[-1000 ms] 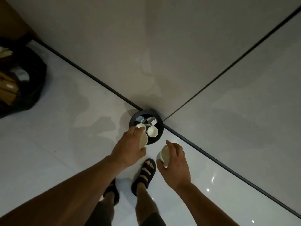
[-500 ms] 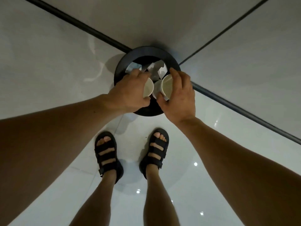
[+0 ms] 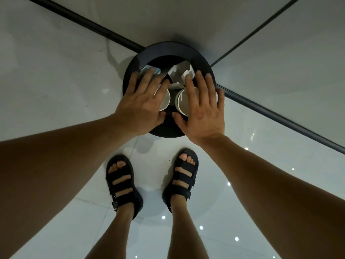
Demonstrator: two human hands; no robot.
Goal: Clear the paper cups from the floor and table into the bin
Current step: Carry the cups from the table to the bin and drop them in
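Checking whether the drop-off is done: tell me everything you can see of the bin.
The bin is round, black, wide-rimmed, material unclear. It stands upright on the pale tiled floor in a wall corner, ahead of the person's sandalled feet. Inside sit two white paper cups, mouths towards the camera, and crumpled white paper. The left hand and right hand spread open over its mouth; contact cannot be told.

2 cups in the bin, hands above.

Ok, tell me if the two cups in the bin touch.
Apart. The head view shows a dark gap between the left cup and the right cup.
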